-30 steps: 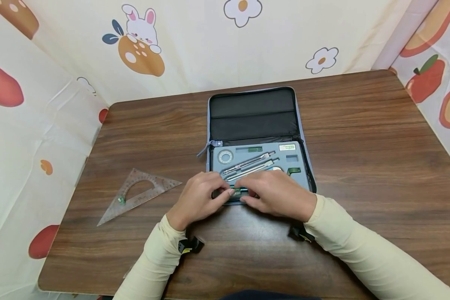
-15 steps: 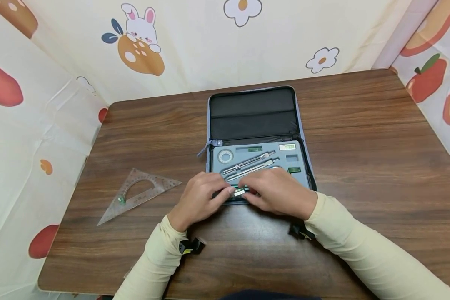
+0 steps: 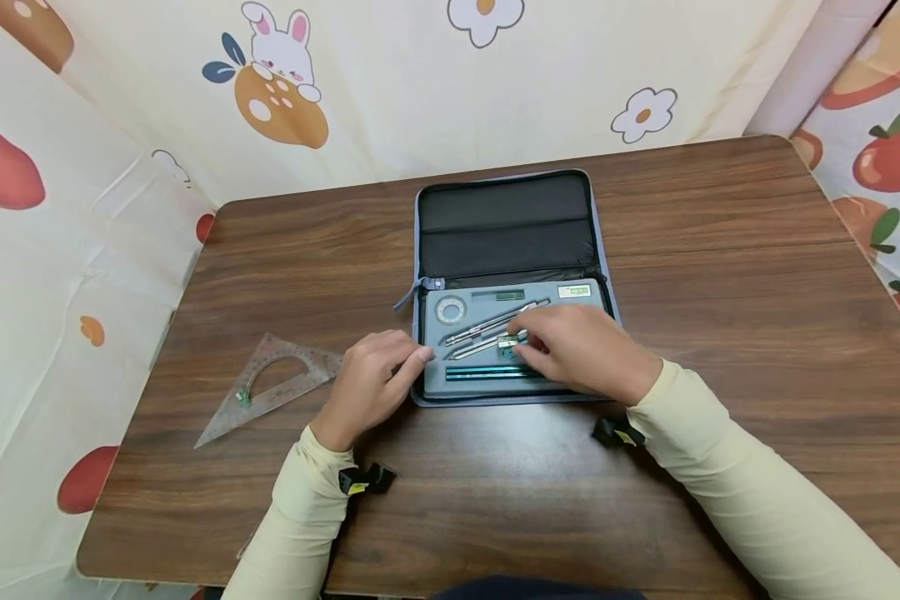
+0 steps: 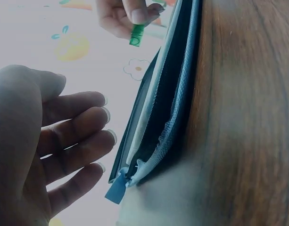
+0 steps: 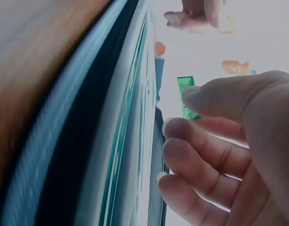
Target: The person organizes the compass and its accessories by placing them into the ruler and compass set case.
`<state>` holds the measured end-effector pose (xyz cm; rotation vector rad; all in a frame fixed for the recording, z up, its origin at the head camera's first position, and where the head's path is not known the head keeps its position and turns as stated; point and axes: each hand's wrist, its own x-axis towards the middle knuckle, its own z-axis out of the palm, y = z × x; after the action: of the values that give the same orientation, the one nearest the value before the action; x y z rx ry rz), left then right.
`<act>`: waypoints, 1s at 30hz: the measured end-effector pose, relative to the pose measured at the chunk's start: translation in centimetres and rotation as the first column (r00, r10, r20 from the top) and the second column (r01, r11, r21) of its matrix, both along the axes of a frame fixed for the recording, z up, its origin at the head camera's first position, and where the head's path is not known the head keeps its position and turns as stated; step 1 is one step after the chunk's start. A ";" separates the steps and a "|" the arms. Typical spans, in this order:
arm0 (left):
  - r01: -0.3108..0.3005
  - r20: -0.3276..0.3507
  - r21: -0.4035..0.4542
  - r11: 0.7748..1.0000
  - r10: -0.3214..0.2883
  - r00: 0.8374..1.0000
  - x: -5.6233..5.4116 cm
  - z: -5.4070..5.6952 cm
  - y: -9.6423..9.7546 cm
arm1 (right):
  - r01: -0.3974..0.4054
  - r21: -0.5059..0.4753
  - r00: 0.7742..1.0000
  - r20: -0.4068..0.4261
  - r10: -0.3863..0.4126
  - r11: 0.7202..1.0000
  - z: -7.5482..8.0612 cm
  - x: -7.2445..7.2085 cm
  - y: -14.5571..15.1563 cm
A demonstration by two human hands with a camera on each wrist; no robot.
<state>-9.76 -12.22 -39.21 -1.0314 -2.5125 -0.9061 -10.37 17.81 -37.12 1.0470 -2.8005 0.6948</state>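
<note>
Between thumb and fingers, my right hand (image 3: 581,350) pinches a small green pencil sharpener (image 3: 507,342), held above the grey tray (image 3: 438,385) of an open zip case. Its ridged green side (image 5: 185,84) shows in the right wrist view. Under it lie two silver compasses (image 3: 487,329) in their slots, and dark green pencils (image 3: 487,372) lie along the tray's front. My left hand (image 3: 375,375), holding nothing, is at the case's left edge with loosely bent fingers (image 4: 83,122). The right hand hides the tray's right part.
The case's black lid (image 3: 506,221) stands opened at the back. A ring-shaped protractor (image 3: 451,310), a green piece (image 3: 510,295) and a white-and-green box (image 3: 573,291) sit in the tray. On the brown table (image 3: 705,275), a clear set square (image 3: 270,383) lies to the left.
My right hand has lifted the sharpener from the tray's front and carried it up and to the right. The left hand has drawn back leftward, away from it, uncovering the pencils.
</note>
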 end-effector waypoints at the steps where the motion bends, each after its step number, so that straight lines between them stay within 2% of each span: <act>1: -0.005 0.001 -0.003 1.000 0.005 1.000 0.0 -0.1 -0.1 | 0.010 0.008 1.000 0.002 -0.010 1.000 0.0 -0.1 0.1; 8: -0.026 -0.011 -0.047 0.999 0.026 1.000 -0.1 -0.5 -0.4 | 0.053 0.077 0.999 0.000 -0.054 0.996 0.0 -0.8 1.2; 13: -0.036 -0.029 -0.087 0.996 0.034 0.999 -0.1 -0.6 -0.4 | 0.101 0.104 0.994 0.029 -0.104 0.989 0.5 -1.2 2.6; 19: -0.047 -0.053 -0.135 0.990 0.040 0.998 -0.3 -0.6 -0.4 | 0.179 0.170 0.974 0.106 -0.198 0.969 1.4 -1.7 4.4; 30: -0.047 -0.050 -0.154 0.987 0.040 0.998 -0.4 -0.8 -0.4 | 0.206 0.300 0.939 0.207 -0.275 0.931 2.2 -2.4 6.3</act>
<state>-10.14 -12.66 -39.99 -1.0258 -2.5887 -0.6744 -12.78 24.14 -34.94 0.6597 -3.2392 0.4426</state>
